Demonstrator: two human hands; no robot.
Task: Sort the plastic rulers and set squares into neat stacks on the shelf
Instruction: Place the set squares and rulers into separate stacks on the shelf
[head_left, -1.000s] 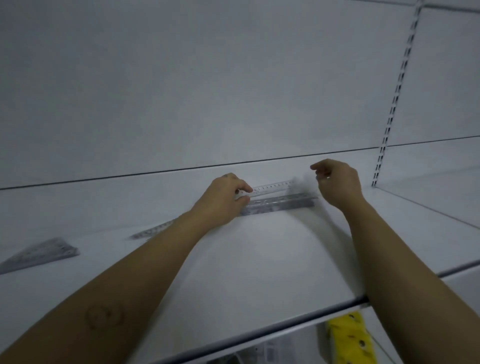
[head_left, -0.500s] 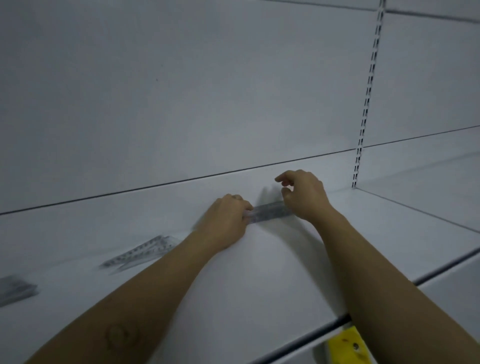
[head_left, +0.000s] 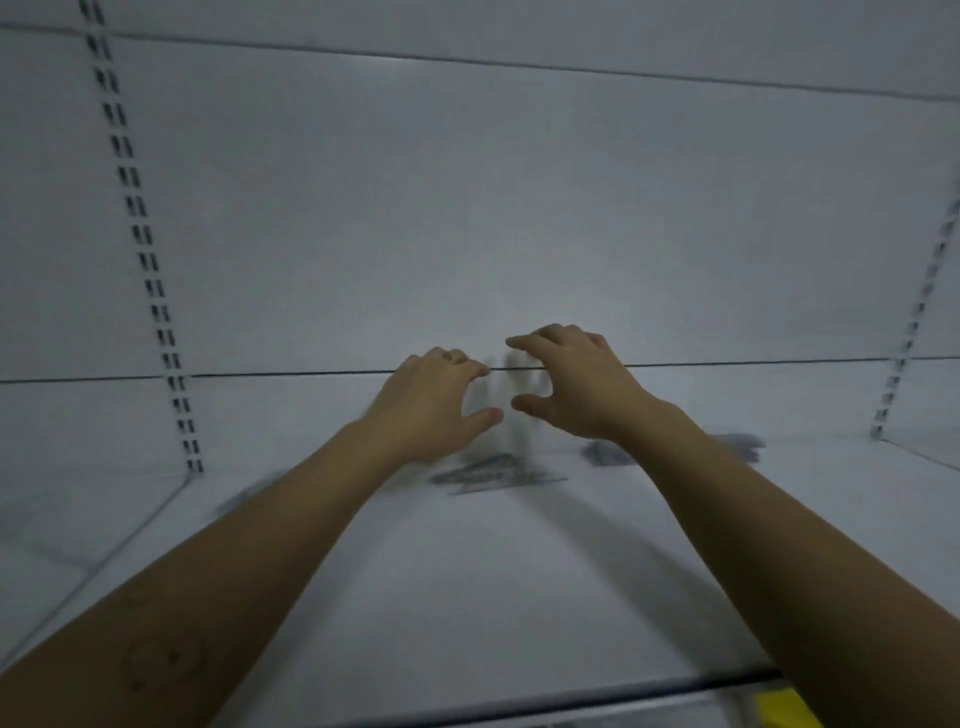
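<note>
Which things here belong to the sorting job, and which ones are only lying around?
Belong to the job:
centre pile of blurred rulers or set squares
right pile
shelf
left hand
right hand

Just there:
yellow object below the shelf edge
slotted upright

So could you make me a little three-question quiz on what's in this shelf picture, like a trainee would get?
1. True or false: the left hand and the right hand are at opposite ends of the shelf.
2. Where does the blurred pile of rulers lie? A, on the shelf just in front of the hands; B, on the back wall; C, on the person's forearm.
3. What colour is the object peeking out below the shelf's front edge at the bottom right?

Key: 1 false, the hands are close together, thumbs nearly meeting. 2 A. 3 yellow.
</note>
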